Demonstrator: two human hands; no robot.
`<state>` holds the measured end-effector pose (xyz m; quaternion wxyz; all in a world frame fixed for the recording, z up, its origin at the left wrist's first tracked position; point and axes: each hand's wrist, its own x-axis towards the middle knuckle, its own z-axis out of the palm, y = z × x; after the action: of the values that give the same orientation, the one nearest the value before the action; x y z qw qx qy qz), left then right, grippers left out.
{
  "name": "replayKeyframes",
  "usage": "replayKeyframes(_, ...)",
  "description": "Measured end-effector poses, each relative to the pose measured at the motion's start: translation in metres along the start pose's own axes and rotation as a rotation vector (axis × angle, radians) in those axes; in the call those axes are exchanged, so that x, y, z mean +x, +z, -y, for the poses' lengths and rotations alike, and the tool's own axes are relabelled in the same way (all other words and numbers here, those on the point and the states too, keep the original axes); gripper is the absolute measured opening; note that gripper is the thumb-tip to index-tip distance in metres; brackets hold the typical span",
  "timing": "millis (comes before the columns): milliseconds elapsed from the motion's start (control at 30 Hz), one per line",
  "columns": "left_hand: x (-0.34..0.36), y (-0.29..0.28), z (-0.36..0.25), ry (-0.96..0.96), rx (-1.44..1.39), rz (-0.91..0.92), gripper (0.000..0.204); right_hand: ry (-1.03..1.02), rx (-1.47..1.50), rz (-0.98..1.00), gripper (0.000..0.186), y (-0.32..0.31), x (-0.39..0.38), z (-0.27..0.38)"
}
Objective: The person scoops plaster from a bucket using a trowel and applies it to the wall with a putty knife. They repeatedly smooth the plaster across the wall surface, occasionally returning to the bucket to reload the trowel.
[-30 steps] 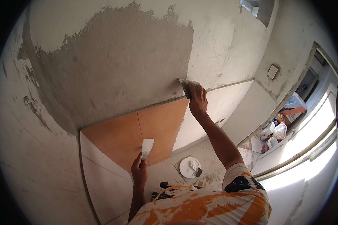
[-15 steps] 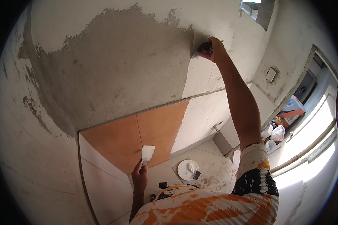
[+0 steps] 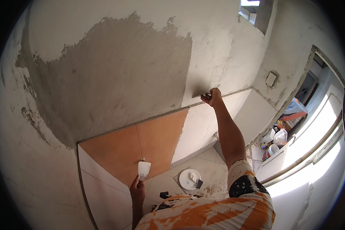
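My right hand (image 3: 214, 96) reaches far out to the wall, closed on a putty knife (image 3: 198, 93). Its blade is against or very near the white-coated strip (image 3: 207, 63), just above the ledge, with a shadow beside it. Lower and to the left, my left hand (image 3: 137, 188) grips a second putty knife (image 3: 143, 168), its wide blade pointing up and smeared white. Behind that blade are orange tiles (image 3: 157, 134). Left of the white strip lies a bare grey patch of wall (image 3: 122, 69) with a ragged upper edge.
On the tiled floor stands a round white plate (image 3: 186, 184) holding white paste and a dark-ended spreader (image 3: 199, 184). A doorway at right shows bags and a bucket (image 3: 272, 150). A small window (image 3: 249, 11) is at the upper right, and a switch plate (image 3: 271, 79) sits on the side wall.
My right hand has swept the putty knife down the wall from beside the upper white strip to just above the ledge. The left hand still holds its knife, and the view has shifted slightly.
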<state>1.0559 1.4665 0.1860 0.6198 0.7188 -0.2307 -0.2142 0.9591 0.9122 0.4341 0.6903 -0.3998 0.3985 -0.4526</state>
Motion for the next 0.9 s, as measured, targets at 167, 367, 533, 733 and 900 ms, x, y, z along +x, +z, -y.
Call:
replayKeyframes(167, -0.005, 0.008, -0.015, -0.058, -0.042, 0.024, 0.041, -0.223, -0.118, 0.015, 0.027, 0.088, -0.029, 0.164)
replayKeyframes(367, 0.007, 0.034, -0.038, -0.033, -0.178, 0.17, 0.025, -0.591, -0.29, 0.13, 0.032, 0.141, -0.109, 0.334)
replayKeyframes(533, 0.038, 0.03, -0.115, -0.106, -0.493, 0.318, 0.016, -0.739, -0.028, 0.565, 0.027, 0.105, -0.205, 0.261)
replayKeyframes(733, 0.078, 0.041, -0.24, 0.062, -0.481, 0.526, 0.036, -1.325, -0.834, 1.095, 0.054, 0.013, -0.3, 0.042)
replayKeyframes(900, 0.071, 0.025, -0.237, 0.116, -0.564, 0.649, 0.06, -1.309, -1.523, 0.884, 0.068, -0.016, -0.26, 0.049)
